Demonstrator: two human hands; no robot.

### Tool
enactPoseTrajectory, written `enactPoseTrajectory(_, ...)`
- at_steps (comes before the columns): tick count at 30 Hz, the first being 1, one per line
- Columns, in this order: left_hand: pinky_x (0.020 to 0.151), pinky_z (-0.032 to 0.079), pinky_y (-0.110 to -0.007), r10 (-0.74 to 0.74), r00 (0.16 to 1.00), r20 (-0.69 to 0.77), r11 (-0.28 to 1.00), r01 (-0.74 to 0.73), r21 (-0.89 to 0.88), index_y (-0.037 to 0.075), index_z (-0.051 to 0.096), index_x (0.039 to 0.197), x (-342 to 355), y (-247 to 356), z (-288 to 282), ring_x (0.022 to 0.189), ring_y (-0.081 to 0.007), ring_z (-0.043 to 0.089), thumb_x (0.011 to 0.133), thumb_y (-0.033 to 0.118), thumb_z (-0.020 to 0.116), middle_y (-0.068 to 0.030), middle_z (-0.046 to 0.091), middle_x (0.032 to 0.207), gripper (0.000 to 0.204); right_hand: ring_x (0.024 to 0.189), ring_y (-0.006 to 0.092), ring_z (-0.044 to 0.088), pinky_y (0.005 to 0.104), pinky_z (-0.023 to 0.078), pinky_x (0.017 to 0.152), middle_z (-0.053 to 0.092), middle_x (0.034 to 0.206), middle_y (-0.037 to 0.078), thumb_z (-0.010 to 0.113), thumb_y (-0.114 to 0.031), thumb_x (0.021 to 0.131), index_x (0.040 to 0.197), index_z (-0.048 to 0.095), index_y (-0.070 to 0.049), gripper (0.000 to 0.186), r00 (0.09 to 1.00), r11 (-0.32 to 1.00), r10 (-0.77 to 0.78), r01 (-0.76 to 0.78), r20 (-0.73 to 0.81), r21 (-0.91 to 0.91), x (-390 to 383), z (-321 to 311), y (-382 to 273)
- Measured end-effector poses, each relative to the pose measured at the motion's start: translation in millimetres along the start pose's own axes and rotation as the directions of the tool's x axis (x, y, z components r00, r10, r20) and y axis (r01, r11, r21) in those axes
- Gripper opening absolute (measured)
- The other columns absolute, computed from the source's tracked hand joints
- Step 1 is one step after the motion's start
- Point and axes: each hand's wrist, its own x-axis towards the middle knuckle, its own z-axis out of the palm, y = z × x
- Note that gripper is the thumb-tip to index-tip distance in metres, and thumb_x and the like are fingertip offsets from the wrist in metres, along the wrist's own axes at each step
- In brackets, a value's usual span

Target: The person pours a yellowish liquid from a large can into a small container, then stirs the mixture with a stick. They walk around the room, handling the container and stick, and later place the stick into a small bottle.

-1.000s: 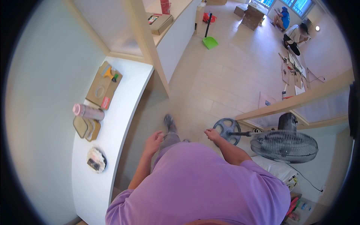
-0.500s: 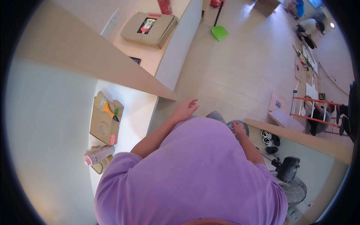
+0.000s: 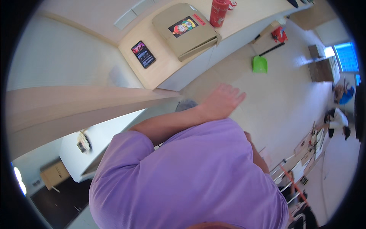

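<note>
My left hand [image 3: 223, 101] hangs in front of my body above the floor, palm down, fingers a little apart and nothing in them. It touches nothing. My right hand is hidden behind my purple shirt [image 3: 190, 171]; only part of that forearm [image 3: 258, 157] shows. Beyond my left hand, on a light wooden counter [image 3: 167, 78], lie a phone [image 3: 143, 54] with its screen lit and a flat cardboard box [image 3: 185, 32] with a colourful sticker. A red cup [image 3: 219, 13] stands beside the box.
A wooden panel edge [image 3: 76, 105] runs close on my left, with a white surface [image 3: 97, 147] below it. A green dustpan [image 3: 260, 64] lies on the tiled floor. At the right are an orange ladder [image 3: 293, 183] and several people, one in white [image 3: 338, 118].
My view has turned and moved nearer the counter, so the phone shows whole. My left hand has swung forward and right. My right hand, the brush and the bottle have left view.
</note>
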Motion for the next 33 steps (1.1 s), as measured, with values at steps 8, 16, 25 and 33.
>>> enactPoseTrajectory(8,0.083,0.054,-0.046,0.074,0.979,-0.190,0.873,-0.156,-0.462,0.011,0.064,0.140,135,28,5,0.087,-0.0286,0.071,0.096,0.022,0.064,-0.0100,0.069,0.092,0.045,0.106,0.0292,0.069,0.0436,0.058,0.086,0.067,0.131,0.020,0.049,-0.043,0.111,0.152,0.052,-0.004,0.056,0.942,0.975,-0.216,0.222,-0.257,-0.005,59,-155,-210)
enactPoseTrajectory(16,0.098,0.053,-0.046,-0.322,0.741,0.590,-0.455,0.425,-0.782,0.011,0.051,0.156,257,-110,105,0.120,-0.0290,0.065,0.106,0.063,0.047,-0.0128,0.066,0.139,0.072,0.161,0.0391,0.028,0.0544,0.020,0.130,0.034,0.170,0.027,0.033,-0.058,0.114,0.165,0.033,0.002,0.079,0.183,0.338,-0.877,0.892,-0.443,-0.300,-122,-43,-434)
enactPoseTrajectory(25,0.128,0.027,-0.040,-0.035,0.883,0.468,-0.834,0.232,-0.500,0.011,0.019,0.172,286,-101,70,0.161,-0.0219,0.026,0.105,0.080,0.027,-0.0120,0.026,0.176,0.097,0.160,0.0448,0.026,0.0543,0.021,0.129,0.029,0.171,0.030,0.021,-0.070,0.109,0.167,0.025,0.006,0.095,0.074,0.020,-0.995,0.812,0.070,-0.584,-95,-63,-510)
enactPoseTrajectory(33,0.133,0.016,-0.041,0.047,0.919,0.392,-0.689,0.314,-0.654,0.009,0.015,0.173,291,-114,88,0.165,-0.0238,0.016,0.106,0.078,0.028,-0.0101,0.017,0.180,0.097,0.159,0.0450,0.027,0.0535,0.023,0.129,0.028,0.172,0.027,0.021,-0.076,0.107,0.169,0.021,0.002,0.099,0.111,-0.035,-0.984,0.648,0.141,-0.761,-69,-88,-506)
